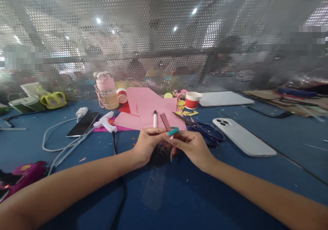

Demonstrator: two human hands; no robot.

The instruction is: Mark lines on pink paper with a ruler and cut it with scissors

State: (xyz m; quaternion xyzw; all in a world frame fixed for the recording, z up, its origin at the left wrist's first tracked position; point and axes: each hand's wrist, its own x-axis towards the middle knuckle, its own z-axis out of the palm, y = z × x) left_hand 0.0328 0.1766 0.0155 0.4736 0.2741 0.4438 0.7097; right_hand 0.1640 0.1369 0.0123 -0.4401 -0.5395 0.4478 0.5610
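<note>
Two hands, one pink strip point(166, 122). Strip was tilted up between the fingertips, midway between the hands, in front of the pink sheets point(150, 103). Left hand point(146, 144) and right hand point(196, 146) both pinched around its lower end, fingertips meeting; couldn't tell which carried the grip. One teal piece point(173, 131) lay across the strip at the fingers; exact nature unclear.

Counts: two red-and-white paper cups point(193, 101), one upright, one tipped; two phones, one black point(83, 124), one white point(243, 138); one marker point(155, 118); one white glue gun point(104, 121); one pair of blue-handled scissors point(210, 131); one pink-lidded bottle point(106, 90); one clear ruler point(153, 189). Pink sheets overlapped, count not readable.

In the way: left hand hid the marker's lower end. Scissors sat just beyond the right hand, blades toward the sheets. Ruler lay flat below the hands. Glue gun's black cable point(122, 196) passed under the left forearm. White charger point(82, 112) stood beside the black phone.
</note>
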